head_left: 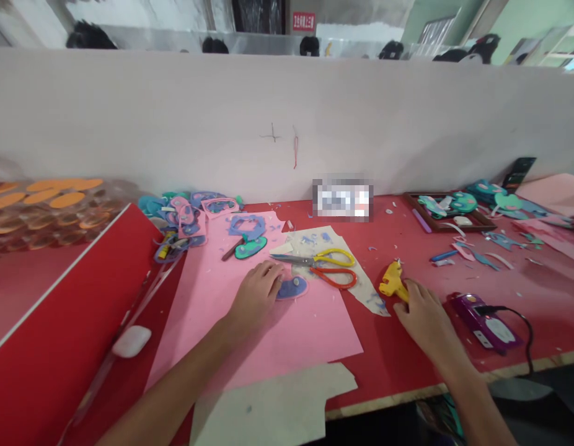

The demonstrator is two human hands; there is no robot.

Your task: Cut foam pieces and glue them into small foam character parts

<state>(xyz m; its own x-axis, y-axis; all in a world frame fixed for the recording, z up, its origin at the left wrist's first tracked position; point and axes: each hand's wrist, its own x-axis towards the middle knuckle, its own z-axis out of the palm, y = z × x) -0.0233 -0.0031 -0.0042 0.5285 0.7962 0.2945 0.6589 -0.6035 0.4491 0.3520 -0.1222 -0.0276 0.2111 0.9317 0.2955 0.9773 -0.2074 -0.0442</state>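
Note:
My left hand (255,288) rests on a pink sheet (287,341), its bent fingers on a blue cutout with a pink border (292,288). Part of that cutout is hidden under the fingers. My right hand (424,316) grips the handle of a yellow glue gun (393,280), whose nozzle points up and away from me. Between the hands lie scissors (315,260) with one yellow and one red handle, over a scrap-strewn pale sheet (364,282). A green cutout (250,248) and a blue ring-shaped cutout (247,227) lie just beyond my left hand.
A heap of coloured cutouts (187,214) sits back left, near a red board (77,322) and stacked orange-topped pieces (66,199). On the right are a brown tray (489,226), a blue pen (444,256) and a purple device (485,325) with a black cable. A white partition (198,124) stands behind.

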